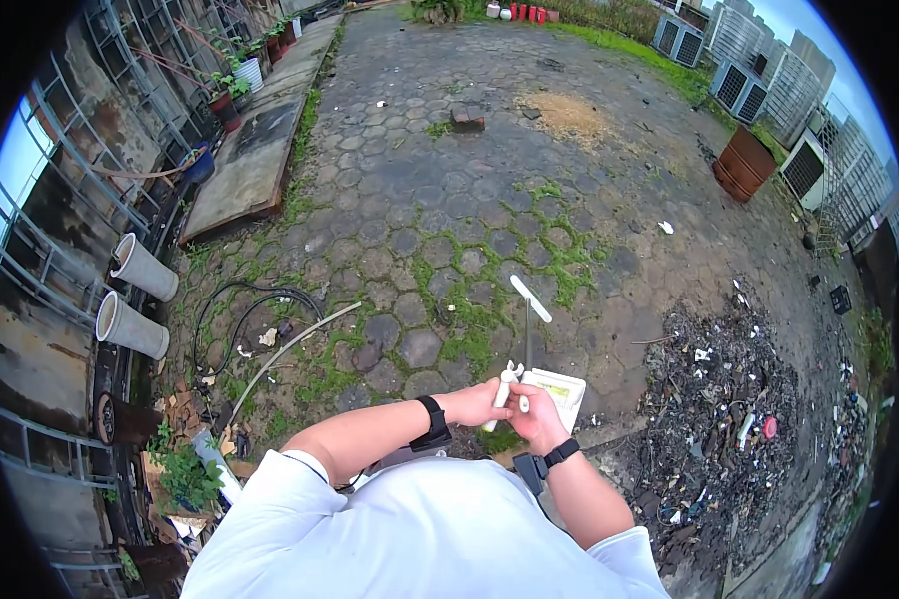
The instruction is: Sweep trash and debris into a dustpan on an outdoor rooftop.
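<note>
My left hand (472, 404) is closed around a short white plastic piece (502, 395) with a forked, hook-like top. Right beside it, my right hand (540, 416) is closed on a white handle (524, 403). A thin grey rod (528, 344) runs up from the hands toward a slim white bar (531, 299) with rounded ends, set aslant; I cannot tell how rod and handle join. Just beyond my right hand shows a flat white tray-like piece (572, 384) with a yellow-green label. My fingers hide part of these pieces.
Mossy hexagonal paving (420, 344) lies ahead. A dark heap of burnt debris (714, 419) spreads at the right. On the left are a black hose (232, 287), a pale pipe (280, 349) and two grey pots (135, 324). A rusty drum (744, 165) stands far right.
</note>
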`<state>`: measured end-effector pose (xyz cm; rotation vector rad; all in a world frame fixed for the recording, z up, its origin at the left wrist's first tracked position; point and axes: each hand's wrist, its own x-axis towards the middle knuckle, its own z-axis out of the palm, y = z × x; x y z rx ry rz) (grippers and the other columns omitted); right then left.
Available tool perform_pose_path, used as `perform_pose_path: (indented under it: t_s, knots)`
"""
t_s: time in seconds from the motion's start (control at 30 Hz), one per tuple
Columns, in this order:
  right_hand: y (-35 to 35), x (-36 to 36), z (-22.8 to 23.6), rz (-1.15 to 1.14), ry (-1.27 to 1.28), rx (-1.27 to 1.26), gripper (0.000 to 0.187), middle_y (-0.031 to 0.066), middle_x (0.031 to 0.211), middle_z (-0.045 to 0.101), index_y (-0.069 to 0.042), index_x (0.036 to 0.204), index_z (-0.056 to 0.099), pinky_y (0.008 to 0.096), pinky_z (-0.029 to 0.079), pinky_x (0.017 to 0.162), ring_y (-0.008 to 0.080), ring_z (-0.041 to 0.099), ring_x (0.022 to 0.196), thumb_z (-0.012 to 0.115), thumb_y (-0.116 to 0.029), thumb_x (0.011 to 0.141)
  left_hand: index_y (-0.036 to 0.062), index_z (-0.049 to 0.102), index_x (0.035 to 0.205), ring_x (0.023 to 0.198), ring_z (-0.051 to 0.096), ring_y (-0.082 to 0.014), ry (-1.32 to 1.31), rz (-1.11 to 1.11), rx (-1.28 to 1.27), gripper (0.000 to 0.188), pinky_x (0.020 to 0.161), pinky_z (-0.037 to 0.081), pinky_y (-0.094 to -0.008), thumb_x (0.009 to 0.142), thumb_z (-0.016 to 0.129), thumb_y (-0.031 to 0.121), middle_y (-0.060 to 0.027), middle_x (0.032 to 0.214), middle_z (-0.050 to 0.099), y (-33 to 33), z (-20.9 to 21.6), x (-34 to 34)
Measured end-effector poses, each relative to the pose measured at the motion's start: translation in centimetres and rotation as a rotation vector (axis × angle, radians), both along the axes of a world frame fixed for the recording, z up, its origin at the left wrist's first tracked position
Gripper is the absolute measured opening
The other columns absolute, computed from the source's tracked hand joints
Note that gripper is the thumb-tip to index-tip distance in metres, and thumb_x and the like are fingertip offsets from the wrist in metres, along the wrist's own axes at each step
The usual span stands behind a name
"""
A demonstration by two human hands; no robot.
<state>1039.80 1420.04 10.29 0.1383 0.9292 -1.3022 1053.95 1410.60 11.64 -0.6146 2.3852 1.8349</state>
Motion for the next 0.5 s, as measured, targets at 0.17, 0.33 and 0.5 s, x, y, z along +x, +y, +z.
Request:
perform_pose_path:
  t_s: [0.17,0.33,0.5]
  knots:
    - [-7.9,-3.4,-3.8,-0.113,0.154,0.079,0.02,0.0112,0.098,0.064,0.001,0.104,0.059,0.0428,0.05,0.079,0.0252,0.06,0.094,0.056,-0.007,0.086,0.0004,0.051,0.117,0.094,0.065,-0.0301,-0.072,-0.1,-0.126,0.052,0.081,0.05,-0.039,0.086,0.07,0.038,-0.0166,0.101,0.066,-8.7,-1.6,-3.8]
    - [-18.3,-11.6,-5.9,-0.407,0.282,0.188,0.027,0.0153,0.099,0.061,0.007,0.108,0.052,0.0403,0.055,0.071,0.0254,0.064,0.084,0.05,0.004,0.081,0.0074,0.052,0.132,0.082,0.064,-0.0251,-0.005,-0.255,-0.308,0.054,0.073,0.05,-0.0369,0.086,0.069,0.031,-0.01,0.092,0.066,-22.1,1.4,-4.7]
    - [-24.5,-23.4,-3.0,-0.453,0.444,0.072,0.029,0.0149,0.096,0.065,0.009,0.112,0.052,0.0299,0.054,0.063,0.0185,0.064,0.074,0.051,0.002,0.084,0.0102,0.055,0.13,0.073,0.057,-0.017,0.604,0.185,-0.383,0.045,0.068,0.047,-0.0304,0.088,0.068,0.016,-0.0037,0.087,0.061,-40.1,20.6,2.2]
